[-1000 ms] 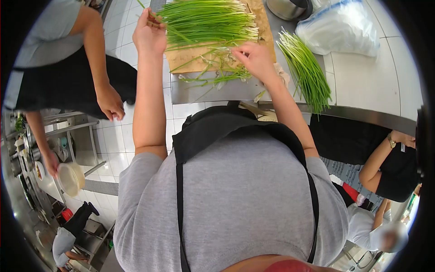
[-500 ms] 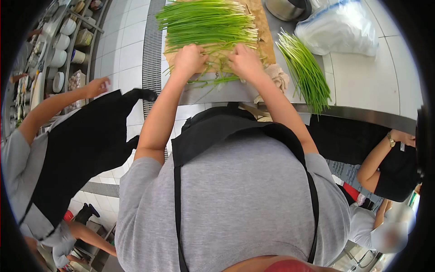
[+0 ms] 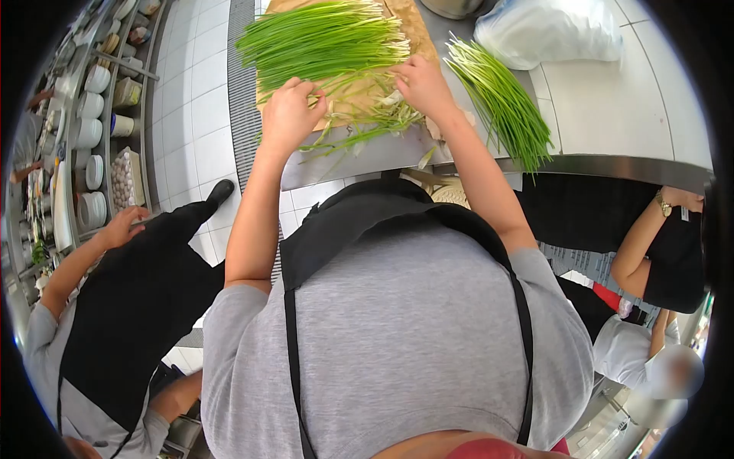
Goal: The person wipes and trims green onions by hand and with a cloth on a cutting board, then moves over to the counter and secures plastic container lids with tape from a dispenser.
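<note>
Two bunches of chives are present. One large bunch (image 3: 325, 42) lies on one brown sheet (image 3: 419, 34), covering its far part, with the white ends toward the right side of the sheet. One smaller bunch (image 3: 501, 103) lies on the steel surface (image 3: 310, 174), to the right of the sheet, with its white ends pointing away from the person and its green tips at the near edge of the surface. Loose stalks (image 3: 382, 118), too tangled to count, are spread over the near part of the sheet and past its near edge.

Two hands are positioned at the near part of the sheet, well apart from each other. Left hand (image 3: 294, 115): at the left portion of the sheet, fingers half curled, thumb extended; loose stalks lie at the fingertips. Right hand (image 3: 420, 84): at the right portion of the sheet, near the white ends of the large bunch, fingers bent, thumb and index finger close together. Whether either hand grips a stalk cannot be told.

One beige cloth (image 3: 434, 131), partly hidden by the right wrist, is at the right near corner of the sheet. One plastic bag (image 3: 549, 34) and one metal pot (image 3: 453, 6), cut off by the frame, are right of the sheet's far part.
</note>
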`<state>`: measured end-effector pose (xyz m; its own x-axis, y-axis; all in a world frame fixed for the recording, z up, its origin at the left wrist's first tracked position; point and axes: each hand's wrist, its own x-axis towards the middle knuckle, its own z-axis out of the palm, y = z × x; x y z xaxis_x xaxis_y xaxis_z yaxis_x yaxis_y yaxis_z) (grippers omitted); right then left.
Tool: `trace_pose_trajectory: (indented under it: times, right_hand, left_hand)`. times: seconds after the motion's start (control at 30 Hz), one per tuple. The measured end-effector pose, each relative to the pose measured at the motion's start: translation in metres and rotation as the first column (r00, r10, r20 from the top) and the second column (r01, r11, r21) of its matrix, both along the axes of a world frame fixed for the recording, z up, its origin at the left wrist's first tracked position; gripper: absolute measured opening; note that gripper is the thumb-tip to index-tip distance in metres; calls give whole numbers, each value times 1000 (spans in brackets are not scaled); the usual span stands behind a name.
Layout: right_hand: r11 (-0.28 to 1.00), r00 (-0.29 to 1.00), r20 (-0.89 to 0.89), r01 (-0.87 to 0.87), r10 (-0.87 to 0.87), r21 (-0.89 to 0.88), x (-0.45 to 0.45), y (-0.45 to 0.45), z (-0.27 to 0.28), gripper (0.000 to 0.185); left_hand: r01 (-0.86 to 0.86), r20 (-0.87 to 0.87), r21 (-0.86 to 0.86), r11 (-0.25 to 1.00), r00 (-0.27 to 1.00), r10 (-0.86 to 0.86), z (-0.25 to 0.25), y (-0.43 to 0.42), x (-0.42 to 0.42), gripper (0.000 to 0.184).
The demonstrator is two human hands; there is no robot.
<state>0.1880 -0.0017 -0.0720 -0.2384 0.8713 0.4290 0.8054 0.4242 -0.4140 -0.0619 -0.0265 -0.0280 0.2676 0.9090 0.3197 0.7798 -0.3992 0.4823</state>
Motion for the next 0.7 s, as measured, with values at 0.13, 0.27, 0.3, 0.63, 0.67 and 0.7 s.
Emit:
trace_pose_trajectory:
  times: [0.13,0.27,0.3,0.63,0.67,0.7]
  right_hand:
    - [1000,988,154,-17,20,-22,0,17,-24,10]
    - [995,997,7,-78,78,54,-4,17,7,9]
    - [995,995,-58,-83,87,58,-4,15,20,9]
    - [972,797,-604,-144,2,-187,13,-6,83,12]
    - [969,771,-637,-159,2,-189,15,-7,83,12]
    - [966,743,-670,-175,2,-191,16,-8,81,12]
  left_hand:
    - [-18,-108,-68,998,994,10,-3,2,-10,17]
    - [-41,28,-58,997,999,42,4,5,-11,18]
    - [-36,74,-49,998,996,39,10,7,-7,17]
    - [164,239,-45,985,960,-149,41,41,42,21]
    - [194,255,-52,980,951,-175,41,43,46,21]
    - [225,270,-61,972,942,-201,42,44,48,22]
